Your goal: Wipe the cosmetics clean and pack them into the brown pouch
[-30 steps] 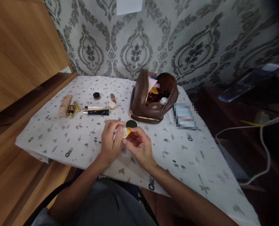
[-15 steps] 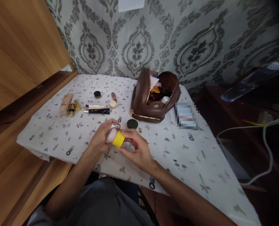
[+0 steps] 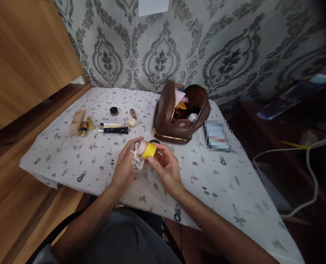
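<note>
Above the front part of the table, my right hand (image 3: 168,168) grips the yellow end of a small jar (image 3: 149,150) between thumb and fingers. The jar's other end is pale pink and points toward my left hand (image 3: 123,165). That hand is closed on a crumpled white cloth (image 3: 137,162), which lies against the jar's pale end. Just behind the jar, a dark green round lid (image 3: 154,141) is mostly covered from view.
A brown cosmetic bag (image 3: 169,124) stands unzipped behind my hands. Left of it lie black and clear tubes (image 3: 115,129), a cream round pot (image 3: 131,122), a black-topped pot (image 3: 113,110), a lipstick-like tube (image 3: 133,113), gold-capped bottles (image 3: 84,129) and a beige tube (image 3: 76,123). A phone-like object (image 3: 218,135) lies right.
Both hands have moved right and slightly up with the jar, now partly hiding the green lid. More of the white cloth shows below the jar.
</note>
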`<state>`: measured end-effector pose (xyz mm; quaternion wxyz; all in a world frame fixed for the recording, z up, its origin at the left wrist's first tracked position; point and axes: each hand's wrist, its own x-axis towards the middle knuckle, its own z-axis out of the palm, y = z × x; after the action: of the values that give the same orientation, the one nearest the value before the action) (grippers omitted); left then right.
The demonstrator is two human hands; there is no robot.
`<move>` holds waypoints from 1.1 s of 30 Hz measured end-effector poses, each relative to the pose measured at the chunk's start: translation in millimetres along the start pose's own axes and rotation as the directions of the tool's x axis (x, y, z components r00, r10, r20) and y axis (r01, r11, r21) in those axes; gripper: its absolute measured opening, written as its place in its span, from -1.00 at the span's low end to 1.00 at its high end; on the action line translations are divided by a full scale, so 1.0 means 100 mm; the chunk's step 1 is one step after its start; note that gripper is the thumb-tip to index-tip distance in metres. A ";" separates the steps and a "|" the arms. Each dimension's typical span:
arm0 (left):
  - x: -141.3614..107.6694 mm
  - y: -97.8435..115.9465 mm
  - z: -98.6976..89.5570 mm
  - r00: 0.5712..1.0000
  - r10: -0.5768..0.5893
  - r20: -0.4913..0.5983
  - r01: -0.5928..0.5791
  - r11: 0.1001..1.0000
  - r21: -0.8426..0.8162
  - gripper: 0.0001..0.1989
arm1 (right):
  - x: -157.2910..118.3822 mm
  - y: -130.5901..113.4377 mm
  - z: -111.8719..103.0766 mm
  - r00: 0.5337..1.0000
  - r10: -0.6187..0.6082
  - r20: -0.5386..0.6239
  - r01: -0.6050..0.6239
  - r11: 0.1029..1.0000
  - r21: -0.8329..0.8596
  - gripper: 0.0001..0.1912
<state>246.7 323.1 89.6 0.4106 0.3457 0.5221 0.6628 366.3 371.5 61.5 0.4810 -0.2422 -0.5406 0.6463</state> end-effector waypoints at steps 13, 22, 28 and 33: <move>-0.02 -0.02 -0.07 0.978 0.185 0.099 -0.208 0.906 0.369 -0.82 | -0.06 0.01 -0.03 0.924 -0.371 0.089 0.355 0.751 -0.557 -0.61; 0.06 -0.05 -0.09 0.997 -0.063 0.041 0.052 0.974 0.221 -0.65 | -0.07 -0.03 0.01 0.925 -0.351 0.148 0.375 0.767 -0.520 -0.62; 0.05 -0.10 -0.08 0.991 -0.132 -0.016 0.132 0.963 0.236 -0.57 | -0.02 0.00 -0.04 0.984 -0.160 0.075 0.176 0.901 -0.396 -0.53; -0.02 -0.02 -0.07 0.976 0.178 0.123 -0.214 0.874 0.436 -0.58 | 0.02 0.02 -0.05 0.999 0.045 0.020 -0.040 0.978 -0.206 -0.53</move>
<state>241.2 318.4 86.2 0.2714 0.5078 0.6057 0.5493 369.3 375.6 58.5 0.4328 -0.2942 -0.6049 0.6002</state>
